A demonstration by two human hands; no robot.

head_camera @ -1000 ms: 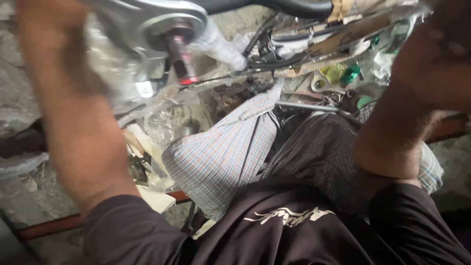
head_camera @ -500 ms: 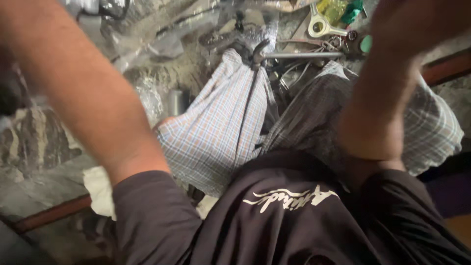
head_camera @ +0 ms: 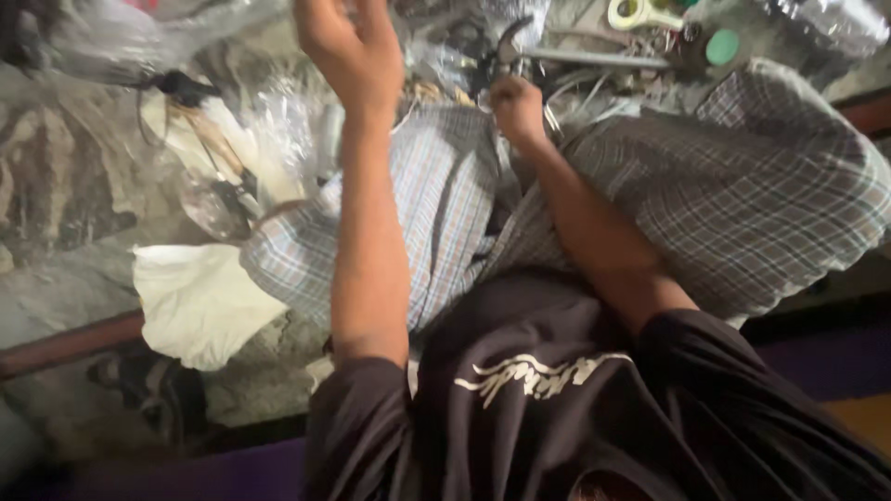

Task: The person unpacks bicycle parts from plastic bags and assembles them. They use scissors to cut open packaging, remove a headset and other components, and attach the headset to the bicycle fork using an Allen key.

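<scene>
Crinkled clear plastic [head_camera: 278, 121] surrounds left hand [head_camera: 348, 51], fingers' grip unclear; right hand [head_camera: 516, 107] fisted around dark pliers [head_camera: 506, 46].

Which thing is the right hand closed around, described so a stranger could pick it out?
Start at the checked cloth over the person's knees and follow the right hand to its far edge. The fist grips dark pliers, handles arching up from the knuckles. Unlike the straight grey metal rod beside them, they are curved and two-armed.
</scene>
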